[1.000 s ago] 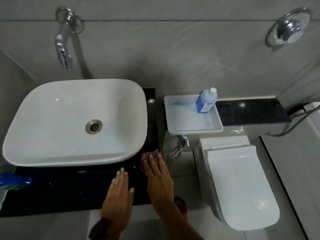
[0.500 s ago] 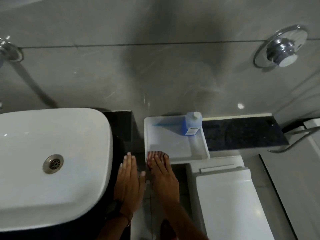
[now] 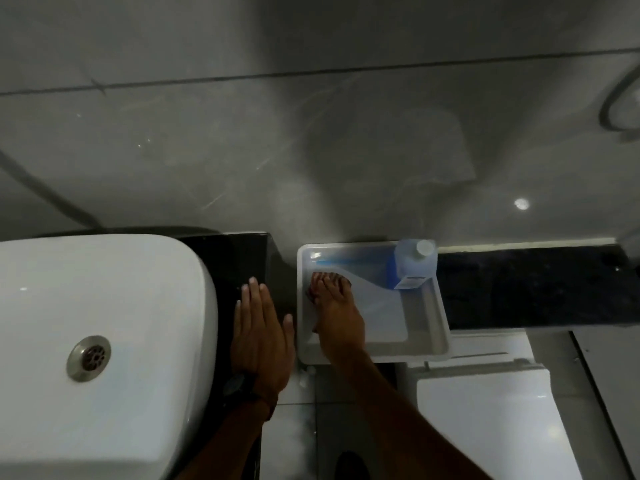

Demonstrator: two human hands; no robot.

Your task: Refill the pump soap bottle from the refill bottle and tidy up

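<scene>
A blue refill bottle (image 3: 414, 266) with a white cap stands in the far right corner of a white tray (image 3: 444, 327). My right hand (image 3: 337, 313) reaches into the tray's left half, fingers stretched forward over a small reddish striped object (image 3: 311, 295) that it carries under its fingertips. My left hand (image 3: 261, 336) hovers flat with fingers together over the black counter (image 3: 239, 258), between the sink and the tray, holding nothing. No pump bottle is in view.
A white basin (image 3: 104, 306) with a metal drain (image 3: 89, 357) fills the left. A black ledge (image 3: 536, 289) runs right of the tray. A white toilet lid (image 3: 485, 431) lies below it. A grey tiled wall stands behind.
The view has shifted right and closer. My right hand has moved forward from the counter edge into the tray with the striped object; my left hand has followed alongside the basin.
</scene>
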